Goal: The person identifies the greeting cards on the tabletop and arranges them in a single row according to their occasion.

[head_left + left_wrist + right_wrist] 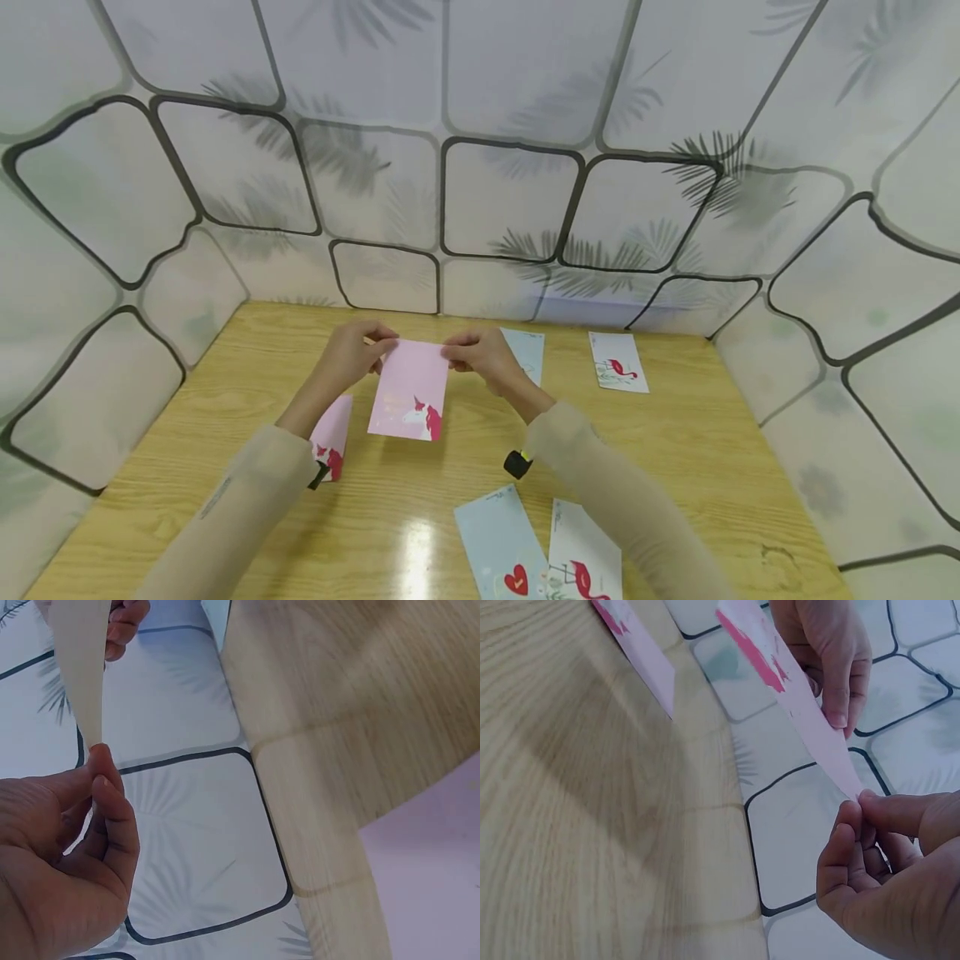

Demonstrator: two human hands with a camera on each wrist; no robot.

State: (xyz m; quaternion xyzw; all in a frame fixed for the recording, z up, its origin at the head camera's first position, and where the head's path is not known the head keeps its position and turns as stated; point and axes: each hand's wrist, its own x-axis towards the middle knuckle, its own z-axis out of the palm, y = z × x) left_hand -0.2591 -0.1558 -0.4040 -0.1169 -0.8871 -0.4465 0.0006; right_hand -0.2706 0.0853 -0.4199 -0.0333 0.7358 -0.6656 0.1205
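Note:
A pink card with a unicorn (408,387) is held up over the table, its picture side toward the head camera. My left hand (356,350) pinches its upper left corner between thumb and fingers. At the upper right corner, my right hand (483,357) pinches it the same way. Seen from the left wrist, the card (81,667) shows edge-on above the left hand (75,855). The right wrist view has the card (802,712) slanting between both hands, its corner in the right hand's (889,862) fingertips.
A second pink unicorn card (333,433) lies beside the left forearm. A blue card (530,354) and a flamingo card (618,362) lie toward the back. Nearer are a blue heart card (498,533) and another flamingo card (585,542). A patterned cloth wall (510,200) borders the wooden table (675,467).

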